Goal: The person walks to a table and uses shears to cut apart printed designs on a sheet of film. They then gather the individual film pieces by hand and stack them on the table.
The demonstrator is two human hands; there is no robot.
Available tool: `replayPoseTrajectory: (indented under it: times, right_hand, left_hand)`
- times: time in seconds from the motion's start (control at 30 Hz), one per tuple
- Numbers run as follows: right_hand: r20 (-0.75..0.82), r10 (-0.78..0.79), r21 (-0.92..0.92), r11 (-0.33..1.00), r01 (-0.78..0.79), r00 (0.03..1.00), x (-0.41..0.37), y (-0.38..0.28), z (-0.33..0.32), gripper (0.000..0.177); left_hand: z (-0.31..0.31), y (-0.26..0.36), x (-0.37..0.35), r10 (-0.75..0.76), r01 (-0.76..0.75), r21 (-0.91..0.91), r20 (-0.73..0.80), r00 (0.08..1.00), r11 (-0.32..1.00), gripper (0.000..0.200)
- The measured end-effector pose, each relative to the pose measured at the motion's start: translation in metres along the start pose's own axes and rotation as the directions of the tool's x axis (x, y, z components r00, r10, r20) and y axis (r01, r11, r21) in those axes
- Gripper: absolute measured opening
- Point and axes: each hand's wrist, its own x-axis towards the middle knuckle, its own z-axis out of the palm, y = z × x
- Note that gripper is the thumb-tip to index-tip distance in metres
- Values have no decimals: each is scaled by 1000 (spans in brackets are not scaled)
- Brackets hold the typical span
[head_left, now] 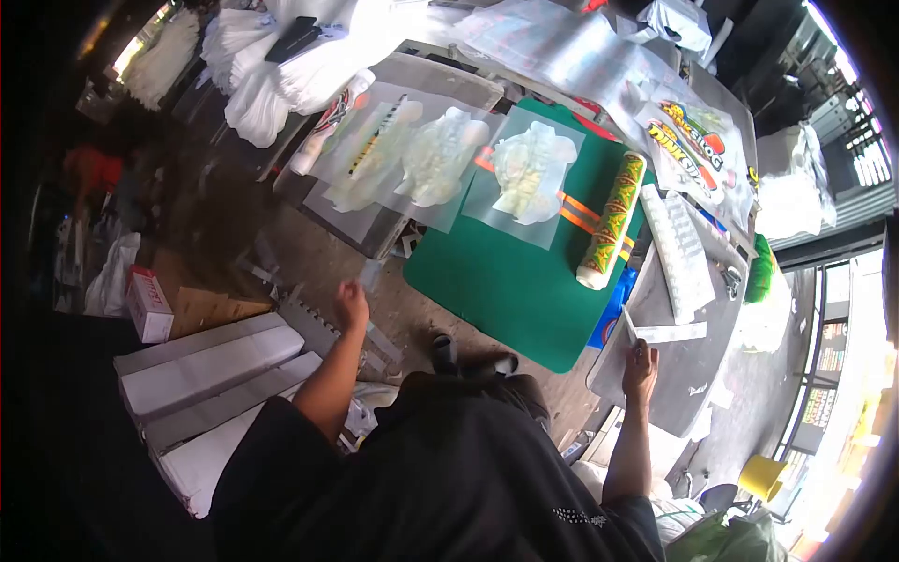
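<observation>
My left hand (352, 304) hangs over the floor, away from the table, its fingers loosely curled and apart with nothing seen in them. On the right, my right hand (641, 373) is closed at the edge of the grey tabletop, around a slim pale strip (628, 324) that sticks up past the fingers. A white strip (671, 332) lies on the tabletop just beyond. Left of that hand is a green mat (496, 309), bearing a patterned roll (613, 220) in red, yellow and green. A translucent sheet with a pale cut-out shape (531, 169) overlaps the mat.
More translucent sheets (375, 155) lie to the left. Printed colourful graphics (688, 150) and a long white roll (676, 253) are at the right. White bundles (281, 66) are piled at the back. Long white boxes (211, 365) stand at my left.
</observation>
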Motion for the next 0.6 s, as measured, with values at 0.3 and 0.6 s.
replayPoseTrajectory:
  times: [0.3, 0.6]
  right_hand:
    - [-221, 133, -226, 957, -183, 966, 18, 30, 22, 30]
    - [-297, 279, -307, 878, -368, 913, 14, 22, 30, 46]
  left_hand:
    - [16, 159, 11, 590, -605, -61, 316, 743, 794, 19]
    - [58, 152, 55, 682, -827, 71, 528, 505, 557, 53]
